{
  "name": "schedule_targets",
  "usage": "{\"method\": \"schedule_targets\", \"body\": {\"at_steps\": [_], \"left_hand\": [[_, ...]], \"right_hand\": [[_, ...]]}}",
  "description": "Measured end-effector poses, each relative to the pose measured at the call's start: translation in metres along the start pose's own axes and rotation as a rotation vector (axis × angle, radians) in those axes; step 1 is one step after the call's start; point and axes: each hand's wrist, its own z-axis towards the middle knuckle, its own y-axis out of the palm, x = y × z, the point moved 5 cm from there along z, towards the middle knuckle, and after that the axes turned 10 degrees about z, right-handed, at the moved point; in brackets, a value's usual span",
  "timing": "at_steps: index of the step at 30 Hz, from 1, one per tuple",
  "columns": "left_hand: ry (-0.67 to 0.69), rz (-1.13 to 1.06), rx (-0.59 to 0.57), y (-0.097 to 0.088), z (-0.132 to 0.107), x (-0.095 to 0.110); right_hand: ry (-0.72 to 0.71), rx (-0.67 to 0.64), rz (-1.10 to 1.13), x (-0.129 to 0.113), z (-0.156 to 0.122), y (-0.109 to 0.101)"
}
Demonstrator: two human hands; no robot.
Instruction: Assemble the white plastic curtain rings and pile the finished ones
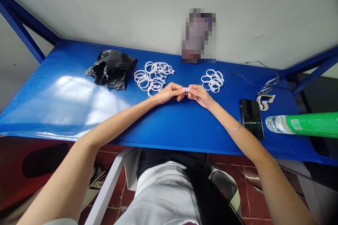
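White plastic piece (187, 90) pinched between two hands at a blue table (169, 130)

The piece sits at the meeting point of the fingertips, between the two heaps of rings; most of it is hidden by the fingers, so its full shape cannot be told. The left hand (173, 92) is closed in a pinch on one side of it, thumb against forefinger, other fingers curled. The right hand (199, 95) grips the other side likewise. A thin bracelet (233, 127) circles the right forearm.

Just beyond the left hand lies the larger heap of white rings (158, 70), overlapping one another; just beyond the right hand lies a smaller heap of white rings (213, 81). A crumpled black plastic bag (116, 68) rests left of the larger heap, its mouth gaping. Behind the hands, near the wall (132, 10), stands an object blurred into blocks (198, 37).

Farther right are eyeglasses (271, 81) with their temples unfolded, a curved cream-coloured piece (266, 102), a dark-screened smartphone (250, 117) near the right forearm, and a clear bottle with a green label (314, 124). Red floor tiles (116, 197) show below
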Motion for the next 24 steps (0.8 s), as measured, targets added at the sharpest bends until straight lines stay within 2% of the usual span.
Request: {"method": "schedule_targets", "body": {"at_steps": [7,19,24], "left_hand": [[0.01,-0.018,-0.049,-0.0001,-0.0018,0.0025],[-0.023,-0.116,-0.012,-0.0015,-0.0003,-0.0007],[-0.045,-0.097,-0.055,-0.0026,-0.0011,-0.0013]], "right_hand": [[-0.012,-0.036,-0.035,-0.0021,-0.001,0.002],[-0.032,-0.024,-0.095,-0.0022,-0.0008,0.0003],[-0.007,-0.056,-0.12,-0.0028,-0.0014,0.0017]]}}
